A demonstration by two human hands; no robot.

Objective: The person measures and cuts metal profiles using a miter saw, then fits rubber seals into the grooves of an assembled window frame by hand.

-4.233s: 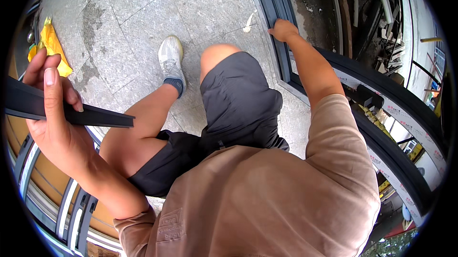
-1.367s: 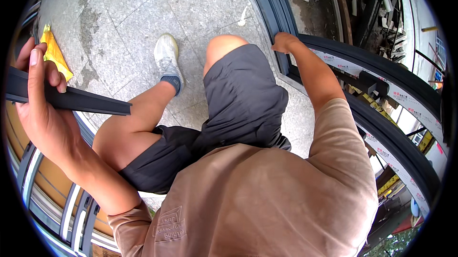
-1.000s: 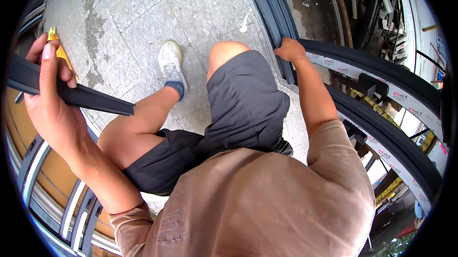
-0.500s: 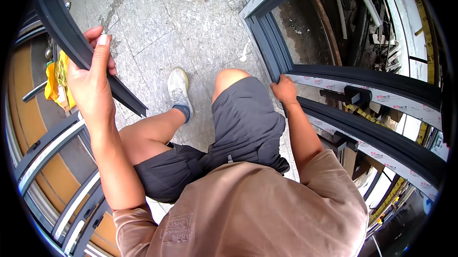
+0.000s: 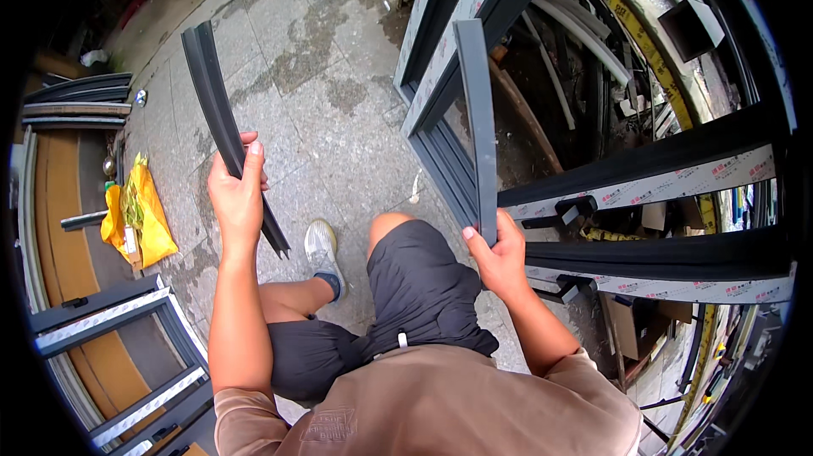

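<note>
Okay, left hand (image 5: pixel 238 200) pinches the black strip (image 5: pixel 218 113) at ten o'clock, right hand (image 5: pixel 500 258) pinches the grey strip (image 5: pixel 481 121) at one. Best hold grey off the frame (image 5: pixel 644 165) toward three; can't tell if they touch.

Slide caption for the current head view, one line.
Left hand holds a black strip, right hand a grey strip, above grey paving beside a dark frame.

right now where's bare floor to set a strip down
Bare paving lies between yellow bag and pale shoe, and between shoe and dark grooved frame, save a white scrap. Crowded: lower left, with other frames; right, with curved pipes.
</note>
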